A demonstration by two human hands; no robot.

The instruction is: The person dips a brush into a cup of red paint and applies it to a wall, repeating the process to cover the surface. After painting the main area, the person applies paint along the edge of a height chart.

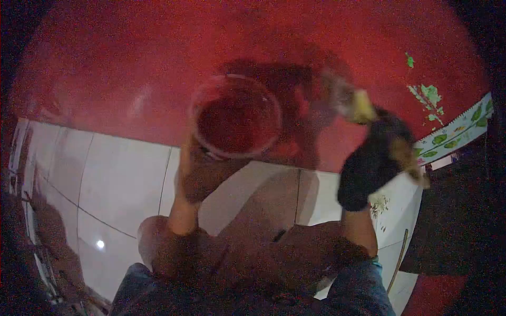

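A round, clear-rimmed tub [238, 118] with dark red contents sits in my left hand [203, 176], which supports it from below and the near side. Most of those fingers are hidden under the tub. My right hand [371, 163], in a black glove, is closed around a paintbrush [362, 107] to the right of the tub. Motion blurs the brush. Its pale head points up and left, close to the red wall [158, 63]; whether it touches, I cannot tell. A pale handle end sticks out behind the glove.
White floor tiles [121, 179] meet the red surface below. A leaf-patterned strip [458, 131] and green leaf marks [429, 97] are at the right. Beside them is a large dark object [453, 216]. Thin rods [39, 253] lie at the left edge.
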